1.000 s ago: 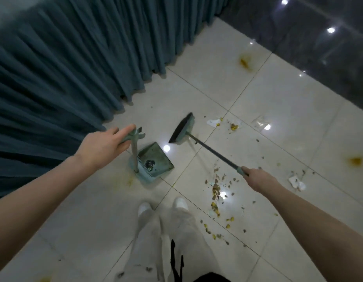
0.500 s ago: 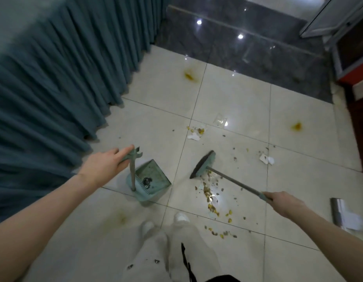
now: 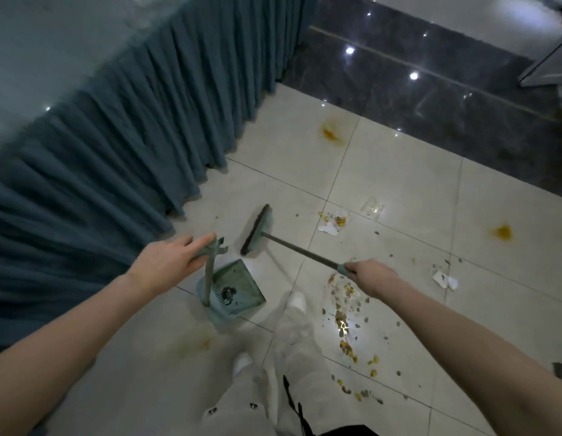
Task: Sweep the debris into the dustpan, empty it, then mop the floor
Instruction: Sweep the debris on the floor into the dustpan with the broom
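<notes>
My left hand [image 3: 169,262] holds the top of the upright handle of a green dustpan [image 3: 239,291], which stands on the tiled floor with a small dark clump inside. My right hand [image 3: 369,275] grips the end of a broom's dark shaft; the green broom head [image 3: 257,229] sits just beyond the dustpan's open edge. A trail of yellow-brown debris [image 3: 345,325] lies on the tiles below my right hand. More crumbs and white paper scraps [image 3: 331,223] lie farther out, and another scrap [image 3: 445,278] is to the right.
A pleated teal table skirt [image 3: 116,171] hangs along the left. Orange stains [image 3: 331,133] mark the pale tiles, another stain [image 3: 503,231] at the right. A clear wrapper [image 3: 372,207] lies near the crumbs. Dark glossy floor [image 3: 430,89] lies beyond. My legs and white shoes [image 3: 297,302] stand between dustpan and debris.
The broom head has swung left, from among the debris to beside the dustpan's open edge. My right hand has come closer to the dustpan. The view has turned slightly.
</notes>
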Demonstrator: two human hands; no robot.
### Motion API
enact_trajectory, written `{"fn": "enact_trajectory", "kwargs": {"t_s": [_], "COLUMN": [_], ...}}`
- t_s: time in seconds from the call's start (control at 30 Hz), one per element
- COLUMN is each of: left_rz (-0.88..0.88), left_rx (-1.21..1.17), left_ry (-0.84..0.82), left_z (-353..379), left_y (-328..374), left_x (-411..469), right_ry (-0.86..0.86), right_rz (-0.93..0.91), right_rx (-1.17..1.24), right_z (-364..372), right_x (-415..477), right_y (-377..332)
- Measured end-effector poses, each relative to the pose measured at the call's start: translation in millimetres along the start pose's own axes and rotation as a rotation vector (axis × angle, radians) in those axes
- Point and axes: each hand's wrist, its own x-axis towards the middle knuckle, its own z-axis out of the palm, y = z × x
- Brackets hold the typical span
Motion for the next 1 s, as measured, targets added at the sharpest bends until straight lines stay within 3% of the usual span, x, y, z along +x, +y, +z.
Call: {"fn": "enact_trajectory", "kwargs": {"t_s": [0.27, 0.43, 0.53, 0.7, 1.0], "left_rz": [-0.016, -0.048, -0.037, 0.041, 0.245], "left_rx": [0.002, -0.022, -0.041, -0.012, 0.007], "left_ry": [0.062, -0.011, -0.028, -0.098, -0.027], "left_z": [-22.3, -23.4, -29.7, -53.7, -80.8], "left_y": [-16.1, -20.4, -17.8, -3.5, 38.3], "left_x": [28.6, 72.6, 108.7, 178.0, 292.4], "right_ry": [-0.012, -0.008, -0.028, -0.062, -0.061], "right_rz": [-0.275, -0.315, -0.291, -0.152, 0.223], "right_rx": [-0.117, -0.193, -0.231, -0.137, 0.061], "right_z": [-57.5, -77.5, -88.8, -89.9, -39.7], "right_x": [134.2, 198.6, 221.5, 231.1, 145.5], "right_y": [-120.3, -129.2, -92.4, 30.0, 224.8]}}
